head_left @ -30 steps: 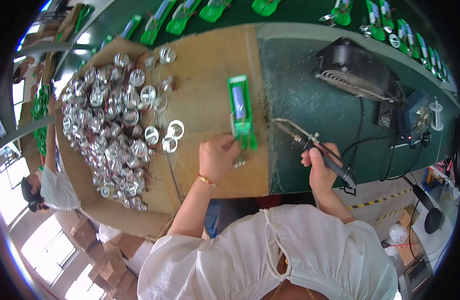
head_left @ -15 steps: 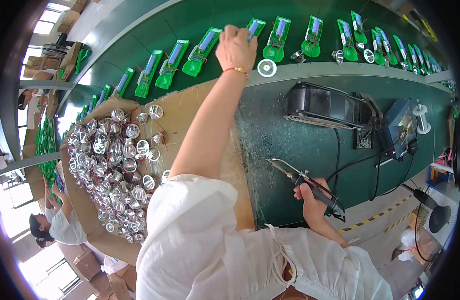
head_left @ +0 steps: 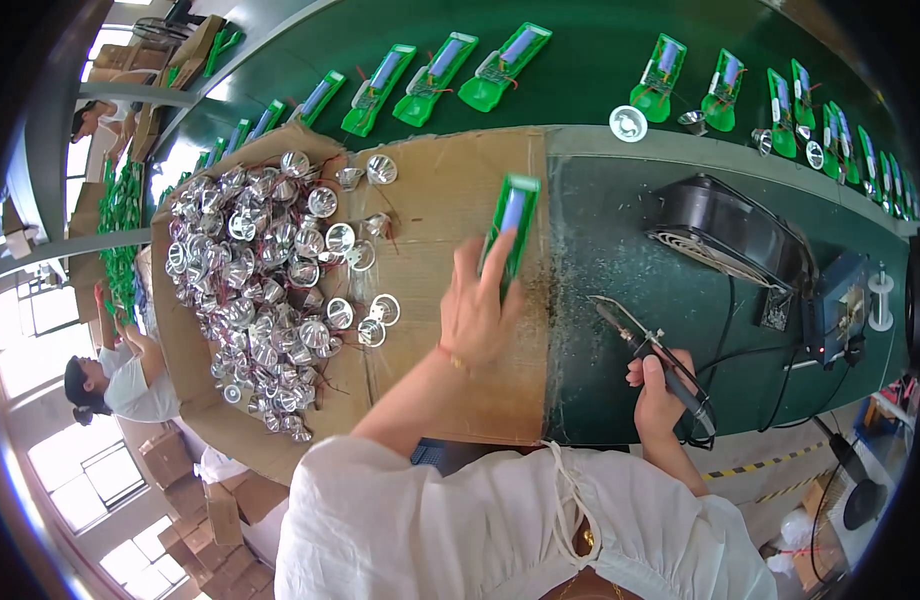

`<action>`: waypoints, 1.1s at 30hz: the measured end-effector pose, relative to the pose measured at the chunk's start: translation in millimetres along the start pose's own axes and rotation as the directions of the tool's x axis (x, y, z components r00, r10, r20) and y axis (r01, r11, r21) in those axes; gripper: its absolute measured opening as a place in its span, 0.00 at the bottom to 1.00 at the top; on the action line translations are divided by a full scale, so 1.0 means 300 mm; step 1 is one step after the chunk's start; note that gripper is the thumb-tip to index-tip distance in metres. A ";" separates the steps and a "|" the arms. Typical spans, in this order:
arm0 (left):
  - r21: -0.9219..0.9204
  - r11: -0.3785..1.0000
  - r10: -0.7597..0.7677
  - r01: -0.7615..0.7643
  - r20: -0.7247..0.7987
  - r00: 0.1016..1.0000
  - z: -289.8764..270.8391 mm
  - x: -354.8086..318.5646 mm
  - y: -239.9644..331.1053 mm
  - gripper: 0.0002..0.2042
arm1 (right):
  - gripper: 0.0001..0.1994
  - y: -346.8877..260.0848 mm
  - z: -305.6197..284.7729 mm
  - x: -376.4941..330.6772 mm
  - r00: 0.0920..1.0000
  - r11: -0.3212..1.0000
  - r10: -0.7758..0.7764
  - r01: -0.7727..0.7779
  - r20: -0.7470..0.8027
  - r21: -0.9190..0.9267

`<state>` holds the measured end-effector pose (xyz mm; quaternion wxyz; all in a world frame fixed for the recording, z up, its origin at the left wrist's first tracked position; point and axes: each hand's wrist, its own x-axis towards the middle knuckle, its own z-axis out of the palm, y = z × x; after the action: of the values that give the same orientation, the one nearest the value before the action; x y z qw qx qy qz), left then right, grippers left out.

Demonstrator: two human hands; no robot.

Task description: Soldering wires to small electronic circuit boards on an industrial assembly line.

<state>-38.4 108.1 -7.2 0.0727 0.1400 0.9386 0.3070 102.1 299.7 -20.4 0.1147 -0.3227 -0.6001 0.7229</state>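
Note:
My left hand [head_left: 475, 315] is closed around the lower part of a green plastic housing [head_left: 516, 205] with a blue cylindrical cell in it. It is over the cardboard sheet [head_left: 420, 195], near its right edge; the fingers cover the housing's near end and are slightly blurred. A soldering iron [head_left: 692, 402] with a thin metal feed tube is gripped in my right hand [head_left: 660, 400]. Its tip points up and left above the green tabletop, apart from the housing. Left of my left hand lies a heap of shiny reflector cups [head_left: 265, 330] with red wires.
Along the far green belt [head_left: 590, 60] stands a row of similar green housings [head_left: 435, 80], some with reflectors beside them. A black fan [head_left: 730, 225], a soldering station [head_left: 842, 300] and a white spool [head_left: 881, 300] sit at the right. Cables cross the tabletop there. A co-worker [head_left: 125, 375] is at the left.
My left hand has come back from the far belt toward me, bringing one green housing over the cardboard. The right hand still grips the soldering iron. The view has shifted.

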 end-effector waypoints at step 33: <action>-0.186 0.971 -0.176 0.149 -0.141 0.974 -0.065 -0.176 -0.133 0.06 | 0.08 0.043 0.226 -0.101 0.970 0.994 -0.102 0.109 0.221 -0.020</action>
<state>-1.4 50.3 -12.7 0.0358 0.0310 0.9193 0.3907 87.2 225.6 -17.8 0.0809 -0.2104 -0.6367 0.7374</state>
